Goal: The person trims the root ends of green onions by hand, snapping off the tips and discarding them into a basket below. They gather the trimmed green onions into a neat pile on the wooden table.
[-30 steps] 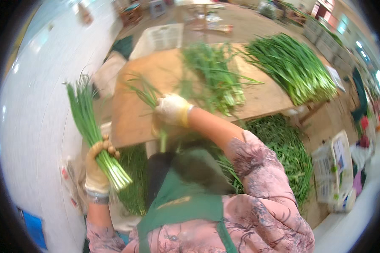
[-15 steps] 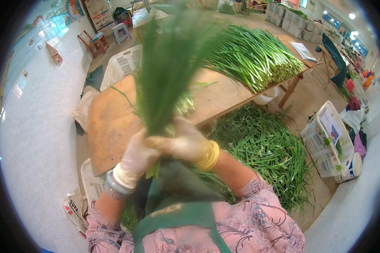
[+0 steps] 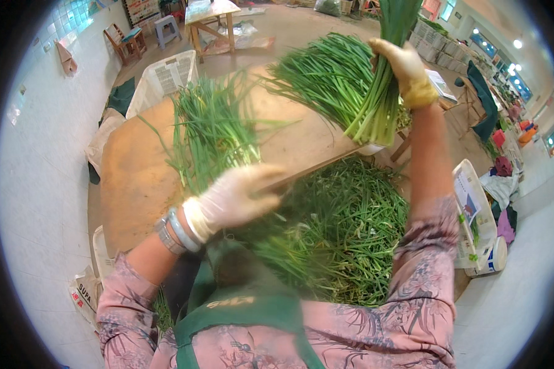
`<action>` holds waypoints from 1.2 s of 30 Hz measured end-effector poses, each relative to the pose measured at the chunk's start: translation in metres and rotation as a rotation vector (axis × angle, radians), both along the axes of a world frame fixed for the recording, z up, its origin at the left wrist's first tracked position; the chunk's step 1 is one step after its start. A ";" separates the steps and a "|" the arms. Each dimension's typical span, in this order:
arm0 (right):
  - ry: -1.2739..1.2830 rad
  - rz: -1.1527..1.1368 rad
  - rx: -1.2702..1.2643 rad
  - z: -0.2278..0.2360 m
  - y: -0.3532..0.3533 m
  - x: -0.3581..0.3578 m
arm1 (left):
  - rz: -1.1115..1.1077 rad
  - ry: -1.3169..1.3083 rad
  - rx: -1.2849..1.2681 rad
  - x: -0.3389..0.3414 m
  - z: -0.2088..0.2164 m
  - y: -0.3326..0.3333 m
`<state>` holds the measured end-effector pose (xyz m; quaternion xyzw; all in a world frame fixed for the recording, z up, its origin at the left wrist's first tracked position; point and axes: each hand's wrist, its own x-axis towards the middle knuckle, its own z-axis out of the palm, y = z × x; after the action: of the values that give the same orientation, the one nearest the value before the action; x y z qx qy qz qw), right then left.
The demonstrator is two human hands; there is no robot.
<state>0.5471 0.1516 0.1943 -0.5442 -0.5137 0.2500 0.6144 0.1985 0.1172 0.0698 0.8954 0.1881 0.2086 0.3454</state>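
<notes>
1. So the surface is a brown wooden worktop (image 3: 132, 178) with a rounded left end, scuffed and marked. A shiny white wall (image 3: 46, 184) runs along the left; a white slotted plastic crate (image 3: 166, 77) and a grey plastic stool (image 3: 167, 32) are past the far edge.
2. Right hand (image 3: 406, 69), white glove with a yellowish cuff: fingers wrapped around a thick bunch of long green stalks (image 3: 381, 101), up over the worktop's right part. Can't tell if its lower end touches anything.
3. That bunch is steep, leaves up and a bit right, pale cut ends down-left. Long axis is close to vertical in view.
4. Left hand (image 3: 235, 200), white glove: fingers spread wide, kinda blurry, right by a loose green heap (image 3: 212, 120) with leaves pointing away and pale ends nearer.
5. The bigger green pile (image 3: 323, 74) lies slantwise, leaves up-left, stems down-right.
</notes>
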 end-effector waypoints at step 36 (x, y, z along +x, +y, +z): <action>-1.101 0.329 0.245 -0.160 0.033 -0.134 | 0.520 -0.130 0.433 -0.165 -0.033 0.068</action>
<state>0.4131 0.1847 0.0341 -0.4320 -0.8601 -0.0388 0.2686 0.0338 0.1850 0.0365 0.8549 0.3389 0.3816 0.0937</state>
